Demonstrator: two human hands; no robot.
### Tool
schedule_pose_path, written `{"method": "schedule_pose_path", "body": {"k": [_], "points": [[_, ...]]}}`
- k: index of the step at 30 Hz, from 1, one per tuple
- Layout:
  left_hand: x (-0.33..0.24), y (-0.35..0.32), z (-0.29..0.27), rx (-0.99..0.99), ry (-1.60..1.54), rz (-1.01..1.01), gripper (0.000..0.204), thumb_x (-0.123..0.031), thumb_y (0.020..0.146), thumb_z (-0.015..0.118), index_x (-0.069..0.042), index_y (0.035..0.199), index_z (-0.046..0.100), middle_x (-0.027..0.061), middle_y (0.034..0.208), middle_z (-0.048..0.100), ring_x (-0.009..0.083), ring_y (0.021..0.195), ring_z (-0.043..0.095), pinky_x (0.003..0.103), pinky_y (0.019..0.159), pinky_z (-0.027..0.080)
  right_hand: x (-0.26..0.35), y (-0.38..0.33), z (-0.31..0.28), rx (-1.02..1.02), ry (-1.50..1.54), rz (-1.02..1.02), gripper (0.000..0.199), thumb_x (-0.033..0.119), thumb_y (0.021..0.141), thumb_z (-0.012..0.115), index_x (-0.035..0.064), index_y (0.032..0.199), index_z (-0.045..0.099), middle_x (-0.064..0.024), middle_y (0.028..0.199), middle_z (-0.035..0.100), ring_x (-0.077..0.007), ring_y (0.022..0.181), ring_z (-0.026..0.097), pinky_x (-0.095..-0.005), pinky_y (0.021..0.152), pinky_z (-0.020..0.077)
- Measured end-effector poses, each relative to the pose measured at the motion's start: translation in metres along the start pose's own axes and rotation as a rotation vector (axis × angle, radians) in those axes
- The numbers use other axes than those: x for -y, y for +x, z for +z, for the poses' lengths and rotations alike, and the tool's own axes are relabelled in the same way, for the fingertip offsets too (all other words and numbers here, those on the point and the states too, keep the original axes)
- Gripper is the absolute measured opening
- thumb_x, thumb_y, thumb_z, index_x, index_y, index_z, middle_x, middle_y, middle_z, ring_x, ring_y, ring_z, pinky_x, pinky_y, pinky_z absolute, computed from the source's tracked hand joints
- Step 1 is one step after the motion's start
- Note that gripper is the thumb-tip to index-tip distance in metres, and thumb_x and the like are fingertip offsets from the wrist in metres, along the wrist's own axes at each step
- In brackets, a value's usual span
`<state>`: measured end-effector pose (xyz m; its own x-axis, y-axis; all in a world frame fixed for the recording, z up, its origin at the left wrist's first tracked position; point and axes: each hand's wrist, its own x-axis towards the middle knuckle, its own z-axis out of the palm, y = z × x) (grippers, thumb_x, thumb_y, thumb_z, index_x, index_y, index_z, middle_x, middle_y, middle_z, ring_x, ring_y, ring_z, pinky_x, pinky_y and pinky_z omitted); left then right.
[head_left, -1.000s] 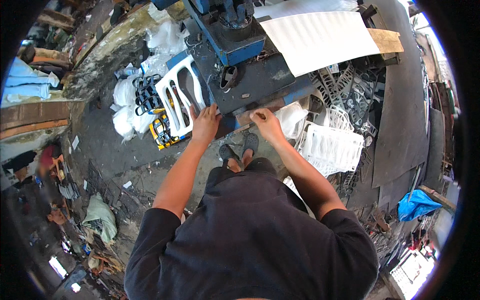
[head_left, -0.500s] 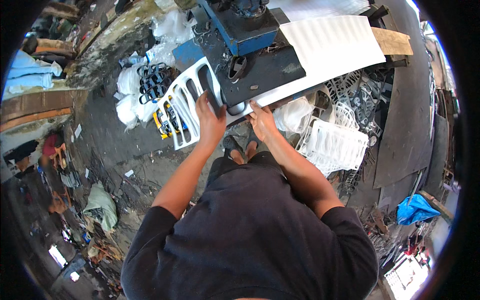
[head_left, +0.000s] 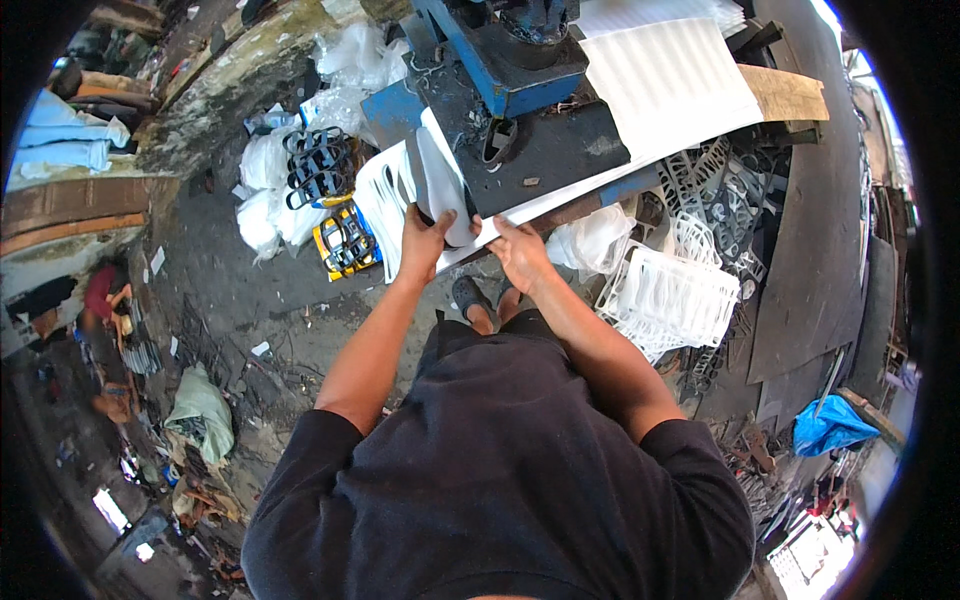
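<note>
A white sheet (head_left: 375, 200) with rows of long sole-shaped cut-outs hangs past the left side of a dark work plate (head_left: 575, 145). Over its cut part, my left hand (head_left: 425, 242) pinches the lower end of a loose pale sole-shaped piece (head_left: 440, 185), thumb on top. My right hand (head_left: 520, 255) grips the front edge of the sheet, with its fingers partly hidden at the edge. A metal cutting die (head_left: 499, 140) lies on the plate, in front of the blue press (head_left: 520, 85).
More white sheeting (head_left: 675, 85) spreads on the right beside a wooden board (head_left: 785, 92). Below it lie white cut-out scraps (head_left: 670, 300) and a plastic bag (head_left: 590, 238). Black strap-like pieces (head_left: 320, 165) and a yellow bag (head_left: 335, 255) sit at left. Another person (head_left: 105, 300) is at far left.
The sole-shaped piece now lies in my left hand over the cut part of the sheet. My right hand has stayed near the sheet's front edge. The view has shifted slightly.
</note>
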<state>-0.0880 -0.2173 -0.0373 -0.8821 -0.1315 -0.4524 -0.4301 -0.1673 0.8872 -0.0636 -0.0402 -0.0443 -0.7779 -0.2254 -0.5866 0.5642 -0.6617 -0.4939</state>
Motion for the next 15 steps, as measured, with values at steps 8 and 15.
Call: {"method": "schedule_pose_path", "body": {"k": [8, 15], "points": [[-0.065, -0.039, -0.063, 0.121, -0.439, 0.004, 0.046, -0.001, 0.084, 0.064, 0.0, 0.128, 0.051, 0.0116, 0.114, 0.065, 0.0231, 0.102, 0.065, 0.036, 0.091, 0.053, 0.021, 0.019, -0.029, -0.231, -0.184, 0.015, 0.027, 0.023, 0.1, 0.057, 0.003, 0.117, 0.049, -0.0069, 0.104, 0.064, -0.0219, 0.1, 0.064, -0.0382, 0.091, 0.0511], [-0.051, -0.067, -0.051, 0.021, 0.805, 0.862, 0.054, 0.001, 0.077, 0.071, 0.002, 0.126, 0.049, 0.0194, 0.123, 0.054, 0.0341, 0.117, 0.055, 0.039, 0.098, 0.045, 0.062, -0.074, 0.09, -0.197, -0.877, -0.413, 0.055, 0.04, 0.09, 0.069, -0.0011, 0.123, 0.051, -0.0157, 0.091, 0.068, -0.0245, 0.074, 0.065, -0.0371, 0.073, 0.052]]}}
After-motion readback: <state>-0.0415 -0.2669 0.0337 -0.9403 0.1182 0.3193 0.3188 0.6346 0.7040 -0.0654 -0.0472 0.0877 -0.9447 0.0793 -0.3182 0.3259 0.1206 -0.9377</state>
